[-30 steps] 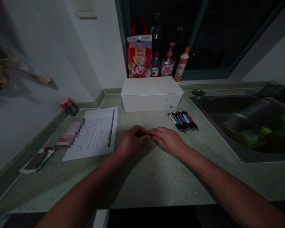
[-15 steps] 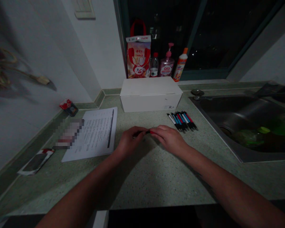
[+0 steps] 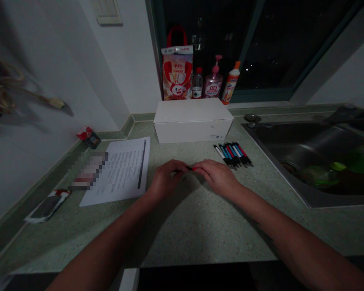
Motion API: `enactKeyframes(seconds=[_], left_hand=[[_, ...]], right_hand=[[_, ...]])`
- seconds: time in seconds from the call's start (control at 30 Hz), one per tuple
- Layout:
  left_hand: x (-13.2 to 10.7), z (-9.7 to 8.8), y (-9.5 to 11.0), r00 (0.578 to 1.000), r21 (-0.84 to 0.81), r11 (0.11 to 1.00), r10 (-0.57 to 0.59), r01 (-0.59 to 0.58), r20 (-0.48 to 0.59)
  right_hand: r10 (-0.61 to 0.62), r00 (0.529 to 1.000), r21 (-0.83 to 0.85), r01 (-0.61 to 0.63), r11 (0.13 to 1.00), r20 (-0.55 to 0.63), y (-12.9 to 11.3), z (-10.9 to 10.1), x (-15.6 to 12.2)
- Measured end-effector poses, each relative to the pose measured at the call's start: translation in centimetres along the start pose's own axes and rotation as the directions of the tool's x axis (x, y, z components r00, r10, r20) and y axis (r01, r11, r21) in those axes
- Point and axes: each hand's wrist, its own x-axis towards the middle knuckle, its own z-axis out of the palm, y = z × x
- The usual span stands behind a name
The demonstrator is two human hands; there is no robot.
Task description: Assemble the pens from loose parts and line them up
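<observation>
A red and black pen is held between my two hands above the middle of the counter, mostly covered by the fingers. My left hand pinches its black end. The fingers of my right hand are closed on the red part. Beyond the right hand, several pens with white, blue and red barrels and black grips lie side by side on the counter.
Behind the hands stands a white box, with bottles and a bag at the window. Printed sheets and a phone-like packet lie left. A metal sink is to the right.
Both hands stay in nearly the same place on the pen. The fingers of my left hand have shifted slightly around the black end.
</observation>
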Motion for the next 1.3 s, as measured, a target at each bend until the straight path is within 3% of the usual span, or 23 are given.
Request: enactKeyframes(seconds=[0.2,0.57,0.87,1.03,1.3], left_hand=[[0.0,-0.2,0.3,0.999,-0.049,0.998,0.032,-0.030,0.039],[-0.5,0.7,-0.1,0.997,-0.122,0.990,-0.069,0.071,0.023],[0.0,0.0,0.7,0.942,-0.111,0.936,-0.330,0.335,0.062],[0.1,0.0,0.4,0.951,-0.159,0.937,-0.306,0.310,0.054],[0.1,0.2,0.0,0.952,-0.225,0.925,-0.302,0.307,0.059]], right_hand=[[0.010,1.000,0.025,-0.010,1.000,-0.017,-0.3,-0.1,-0.1],[0.010,1.000,-0.001,-0.010,1.000,-0.016,-0.3,0.0,-0.3],[-0.017,0.996,-0.015,0.016,1.000,-0.090,-0.2,-0.4,-0.2],[0.068,0.996,-0.033,-0.070,0.997,-0.061,-0.4,-0.6,-0.4],[0.027,0.998,-0.021,-0.028,0.999,-0.060,0.0,-0.3,-0.3]])
